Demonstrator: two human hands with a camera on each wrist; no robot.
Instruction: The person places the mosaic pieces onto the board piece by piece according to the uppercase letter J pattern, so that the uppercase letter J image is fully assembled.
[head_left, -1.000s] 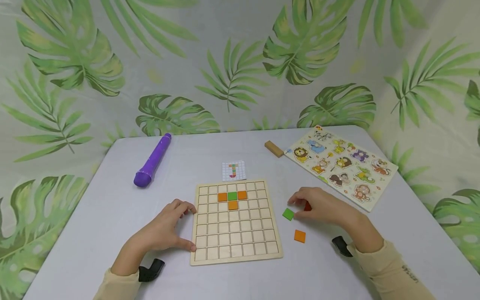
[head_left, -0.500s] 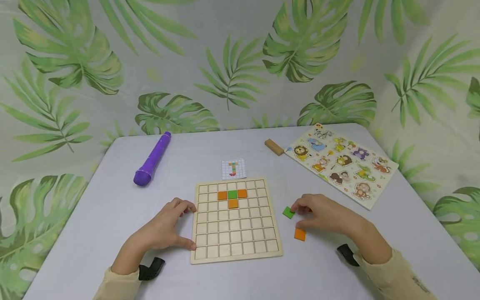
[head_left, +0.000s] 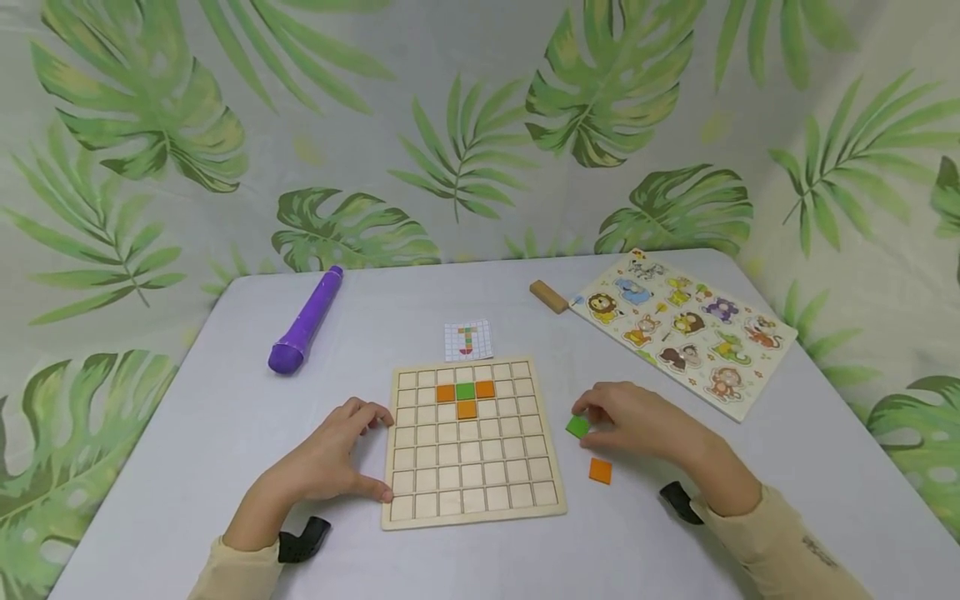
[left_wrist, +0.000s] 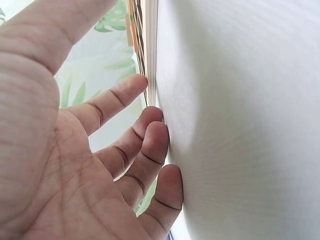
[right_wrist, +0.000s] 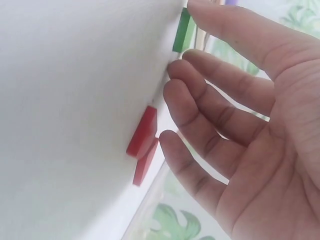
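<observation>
A square wooden grid board (head_left: 450,482) lies on the table, with a green tile (head_left: 465,391) and three orange tiles (head_left: 467,409) in its upper cells. Against the board's left edge rests my left hand (head_left: 326,458), thumb and index finger spread apart along the rim. My right hand (head_left: 637,425) is to the right of the board, its thumb and index finger pinching a loose green tile (head_left: 577,427) that lies flat on the table. In the right wrist view two red pieces (right_wrist: 143,135) lie beneath the other fingers; the head view hides them under the hand.
A loose orange tile (head_left: 600,471) lies just nearer than the right hand. Behind the board is a paper card (head_left: 468,340) with a coloured grid pattern. Farther off are a purple microphone (head_left: 306,323), a small wooden block (head_left: 548,297) and an animal puzzle board (head_left: 686,325).
The right hand dipped toward the orange tile, then came back up to the loose green tile, thumb and index finger now at its two sides. The left hand and board stayed put.
</observation>
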